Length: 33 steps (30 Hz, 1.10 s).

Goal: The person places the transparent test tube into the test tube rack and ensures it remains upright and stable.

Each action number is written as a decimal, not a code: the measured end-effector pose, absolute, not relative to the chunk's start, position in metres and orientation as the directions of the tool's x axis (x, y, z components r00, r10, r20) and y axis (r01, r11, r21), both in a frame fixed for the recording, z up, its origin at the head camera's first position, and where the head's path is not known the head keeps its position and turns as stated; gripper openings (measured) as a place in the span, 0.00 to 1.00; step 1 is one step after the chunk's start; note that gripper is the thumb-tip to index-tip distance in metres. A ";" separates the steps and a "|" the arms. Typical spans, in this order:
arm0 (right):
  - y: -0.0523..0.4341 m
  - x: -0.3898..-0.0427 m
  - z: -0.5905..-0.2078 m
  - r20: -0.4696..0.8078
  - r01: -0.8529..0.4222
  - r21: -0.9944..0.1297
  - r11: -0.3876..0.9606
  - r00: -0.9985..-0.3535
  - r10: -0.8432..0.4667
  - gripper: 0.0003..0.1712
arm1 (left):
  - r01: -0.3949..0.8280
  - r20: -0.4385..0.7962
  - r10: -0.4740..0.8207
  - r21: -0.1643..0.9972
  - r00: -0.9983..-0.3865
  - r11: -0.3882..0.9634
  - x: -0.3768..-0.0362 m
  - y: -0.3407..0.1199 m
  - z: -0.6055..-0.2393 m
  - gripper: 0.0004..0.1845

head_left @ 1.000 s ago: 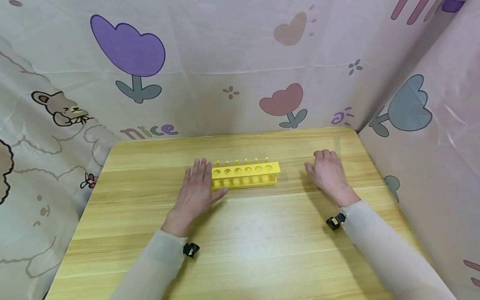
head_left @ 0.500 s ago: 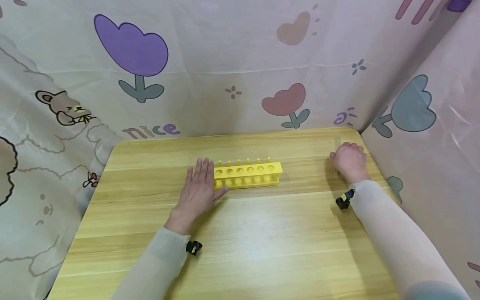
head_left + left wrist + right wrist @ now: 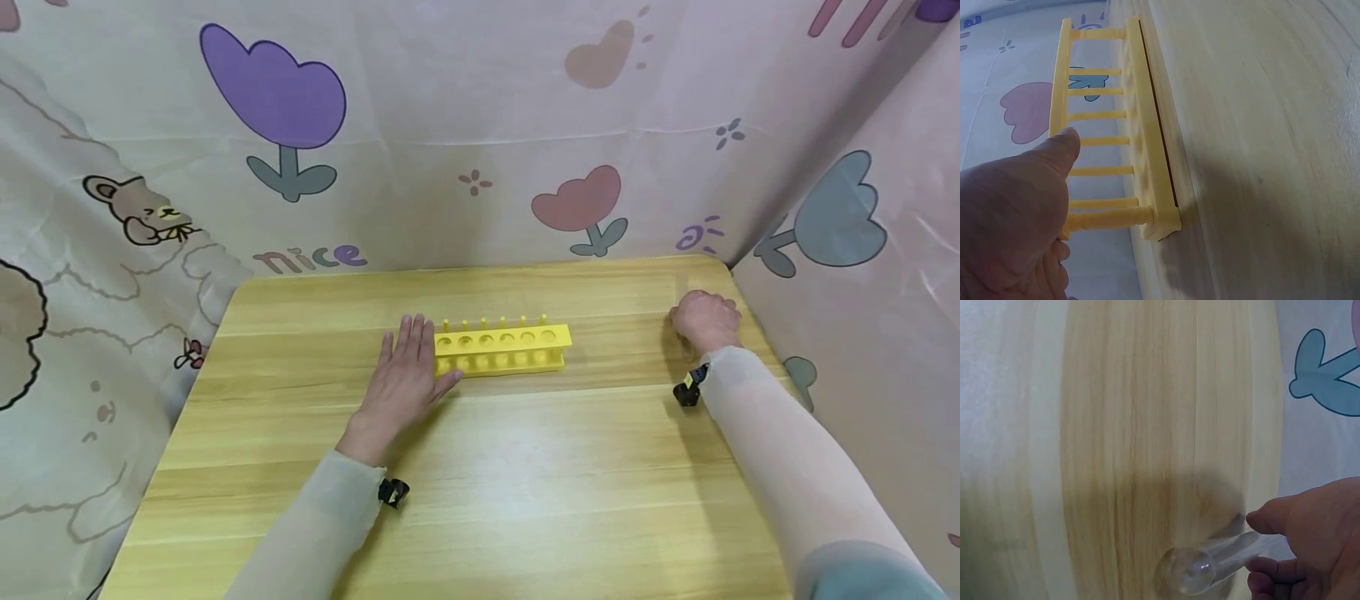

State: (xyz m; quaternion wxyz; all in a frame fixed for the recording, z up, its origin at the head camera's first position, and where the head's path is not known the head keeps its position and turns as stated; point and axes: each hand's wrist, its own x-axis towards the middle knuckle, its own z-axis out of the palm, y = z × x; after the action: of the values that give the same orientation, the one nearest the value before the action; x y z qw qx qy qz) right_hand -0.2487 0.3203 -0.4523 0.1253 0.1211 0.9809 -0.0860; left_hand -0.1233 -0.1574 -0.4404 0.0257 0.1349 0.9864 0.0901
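A yellow test-tube rack (image 3: 502,350) with a row of round holes stands near the middle of the wooden table (image 3: 525,492). My left hand (image 3: 405,375) lies flat on the table at the rack's left end, fingers straight, thumb against its front corner. In the left wrist view the thumb (image 3: 1054,156) sits beside the rack (image 3: 1141,144). My right hand (image 3: 705,321) is at the table's far right corner, fingers curled. The right wrist view shows this hand (image 3: 1316,544) pinching a clear glass test tube (image 3: 1210,565) low over the wood.
Patterned cloth walls (image 3: 465,125) close in the table at the back, left and right. The right wall (image 3: 862,275) stands close beside my right hand. Small black cameras (image 3: 393,492) sit on both wrists.
My right hand moved from beside the rack to the far right corner and curled its fingers around the clear tube. The left hand and rack stayed in place.
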 end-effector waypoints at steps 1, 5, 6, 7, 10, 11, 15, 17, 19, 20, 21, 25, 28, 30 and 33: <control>0.320 -0.249 -0.452 -0.274 0.265 -0.137 0.955 -0.936 0.221 0.25 | 0.260 -0.029 0.270 0.186 -0.962 0.947 -0.124 -0.157 -0.441 0.50; 0.320 -0.250 -0.454 -0.299 0.284 -0.138 0.949 -0.925 0.234 0.23 | 0.255 -0.043 0.267 0.186 -0.963 0.949 -0.124 -0.158 -0.442 0.50; 0.320 -0.250 -0.454 -0.302 0.286 -0.140 0.948 -0.924 0.234 0.24 | 0.254 -0.045 0.267 0.186 -0.963 0.949 -0.124 -0.158 -0.442 0.50; 0.319 -0.250 -0.455 -0.302 0.289 -0.143 0.947 -0.924 0.236 0.24 | 0.252 -0.049 0.265 0.186 -0.963 0.950 -0.124 -0.158 -0.442 0.49; 0.318 -0.251 -0.457 -0.293 0.287 -0.156 0.945 -0.927 0.233 0.26 | 0.251 -0.053 0.265 0.194 -0.963 0.948 -0.125 -0.158 -0.442 0.49; 0.318 -0.251 -0.457 -0.287 0.282 -0.163 0.945 -0.931 0.228 0.27 | 0.249 -0.056 0.264 0.198 -0.963 0.948 -0.125 -0.158 -0.442 0.48; 0.312 -0.250 -0.453 -0.237 0.259 -0.220 0.941 -0.949 0.205 0.29 | 0.239 -0.071 0.260 0.215 -0.963 0.947 -0.125 -0.158 -0.441 0.47; 0.308 -0.247 -0.447 -0.200 0.240 -0.259 0.935 -0.961 0.191 0.29 | 0.234 -0.074 0.256 0.219 -0.964 0.947 -0.125 -0.157 -0.440 0.46; 0.302 -0.245 -0.441 -0.161 0.225 -0.296 0.928 -0.970 0.183 0.29 | 0.230 -0.076 0.252 0.220 -0.965 0.948 -0.125 -0.157 -0.440 0.46; 0.298 -0.244 -0.437 -0.138 0.215 -0.316 0.924 -0.974 0.180 0.29 | 0.228 -0.080 0.250 0.220 -0.965 0.949 -0.125 -0.157 -0.440 0.46; 0.295 -0.243 -0.433 -0.117 0.206 -0.329 0.922 -0.977 0.176 0.28 | 0.226 -0.083 0.249 0.220 -0.965 0.949 -0.125 -0.157 -0.440 0.46; 0.279 -0.235 -0.419 -0.014 0.139 -0.378 0.915 -0.989 0.144 0.24 | 0.220 -0.095 0.246 0.223 -0.965 0.950 -0.126 -0.157 -0.440 0.46; 0.266 -0.227 -0.412 0.027 0.072 -0.416 0.906 -0.995 0.091 0.22 | 0.217 -0.097 0.244 0.229 -0.965 0.949 -0.126 -0.157 -0.440 0.46; 0.258 -0.222 -0.409 0.042 0.020 -0.437 0.899 -0.998 0.043 0.23 | 0.217 -0.096 0.244 0.232 -0.965 0.948 -0.126 -0.157 -0.441 0.46; 0.247 -0.216 -0.408 0.071 -0.070 -0.433 0.899 -0.997 -0.043 0.23 | 0.215 -0.097 0.243 0.233 -0.965 0.948 -0.127 -0.157 -0.441 0.46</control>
State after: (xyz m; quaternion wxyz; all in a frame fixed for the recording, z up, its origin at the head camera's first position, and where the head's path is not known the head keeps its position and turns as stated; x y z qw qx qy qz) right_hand -0.2158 0.2471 -0.4077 -0.0300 -0.0288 0.9738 -0.2234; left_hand -0.1265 -0.1566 -0.4408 0.0622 0.1163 0.9850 0.1109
